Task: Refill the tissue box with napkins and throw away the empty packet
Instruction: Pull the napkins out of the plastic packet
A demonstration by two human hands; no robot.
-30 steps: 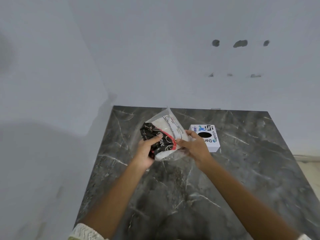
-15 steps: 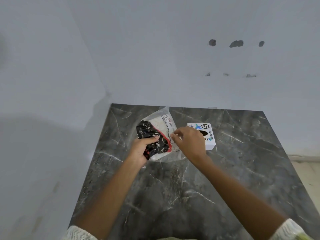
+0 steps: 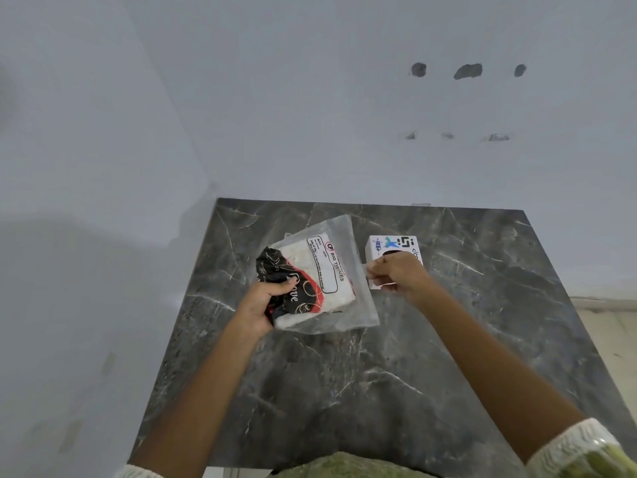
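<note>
- Gripping the napkin packet (image 3: 315, 279) at its black printed end, the left hand (image 3: 265, 305) has its fingers curled tight around the plastic, the thumb pressed on top.
- Napkins show white through the clear wrapper, which is held tilted above the dark marble counter (image 3: 379, 391).
- At the packet's right edge the right hand (image 3: 396, 276) is closed in a pinch, fingertips together on a thin clear strip or flap of the wrapper; whether that strip is torn free cannot be told.
- Just behind and partly under the right hand sits the tissue box (image 3: 389, 244), white with coloured logos, resting on the counter; its dark top opening is mostly hidden by the knuckles.
- Packet and box lie close, side by side, with a narrow gap of counter between them.
- Pale knitted sleeves (image 3: 582, 443) show at both wrists near the bottom edge.
</note>
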